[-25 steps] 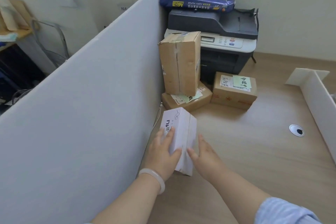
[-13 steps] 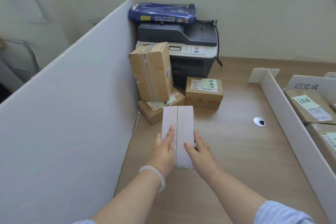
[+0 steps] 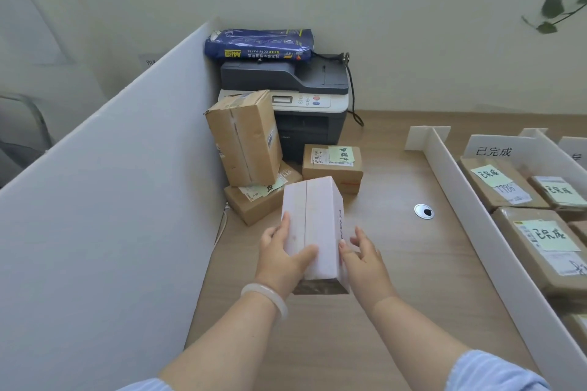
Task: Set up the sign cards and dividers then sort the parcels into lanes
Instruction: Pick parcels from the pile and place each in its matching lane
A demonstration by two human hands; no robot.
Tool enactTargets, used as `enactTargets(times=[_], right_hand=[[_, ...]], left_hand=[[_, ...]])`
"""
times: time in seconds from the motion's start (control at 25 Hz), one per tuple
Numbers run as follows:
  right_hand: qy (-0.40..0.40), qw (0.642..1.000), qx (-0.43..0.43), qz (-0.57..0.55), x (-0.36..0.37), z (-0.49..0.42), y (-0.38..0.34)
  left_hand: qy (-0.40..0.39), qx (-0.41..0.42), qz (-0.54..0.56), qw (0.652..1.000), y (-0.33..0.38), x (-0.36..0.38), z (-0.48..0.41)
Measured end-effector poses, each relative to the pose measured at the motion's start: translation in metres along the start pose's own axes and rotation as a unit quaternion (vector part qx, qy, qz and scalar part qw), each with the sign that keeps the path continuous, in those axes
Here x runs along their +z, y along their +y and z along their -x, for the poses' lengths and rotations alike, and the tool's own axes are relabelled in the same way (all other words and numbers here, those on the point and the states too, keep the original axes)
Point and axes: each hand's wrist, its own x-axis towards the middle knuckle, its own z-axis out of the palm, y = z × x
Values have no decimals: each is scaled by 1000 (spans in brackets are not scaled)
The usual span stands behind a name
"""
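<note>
- One white box (image 3: 313,225), oblong, is held low over the wooden bench (image 3: 397,263), straight in front of the person. A dark shadow under its near end suggests it is lifted clear of the surface.
- Its long axis points directly away from the person, with a seam running down the middle of the top face.
- At the near left corner, the left hand (image 3: 278,263) grips the box. The thumb curls across the top face and the fingers (image 3: 284,225) lie up along the left side.
- On the right side, the right hand (image 3: 365,263) has its thumb tip at the top edge, with the fingers spread and fairly straight beside the right face. Whether they press on it cannot be told.
- Just past the far end sit three brown boxes (image 3: 244,136), one standing upright on a flat one, in front of a printer (image 3: 305,98).
- Close on the left stands a tall board (image 3: 111,200), like a wall.
- Across open bench to the right runs a long white divider (image 3: 470,216). Beyond it, a lane holds a sign card (image 3: 494,151) and labelled parcels (image 3: 540,244).
- The lanes lie to the right, on the right hand's side. The box already lies roughly parallel to the divider, so the move probably calls for carrying it sideways over the divider with little turning.
</note>
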Motion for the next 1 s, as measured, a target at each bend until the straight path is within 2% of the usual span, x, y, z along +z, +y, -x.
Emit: enactTargets(times=[0.16, 0.32, 0.4, 0.56, 0.68, 0.8, 0.88, 1.0], right_hand=[[16, 1000, 10, -6, -12, 1, 1], [17, 997, -41, 65, -22, 14, -9], [19, 994, -69, 80, -27, 17, -11], [-16, 997, -52, 48, -38, 21, -16], [-56, 993, -85, 55, -41, 25, -12], [-59, 985, -113, 115, -43, 27, -3], [-56, 982, -109, 146, -47, 27, -2], [-60, 980, -119, 149, -55, 28, -6]], left_hand=[[-49, -14, -48, 998, 10, 7, 10], [-69, -34, -81, 994, 23, 12, 22], [-63, -49, -58, 995, 24, 14, 24], [-81, -85, 104, 988, 19, 24, 28], [-70, -60, 109, 990, 23, 36, 37], [-66, -15, 103, 992, 21, 40, 37], [-57, -25, 107, 992, 23, 42, 36], [-61, -19, 47, 997, 31, 46, 34]])
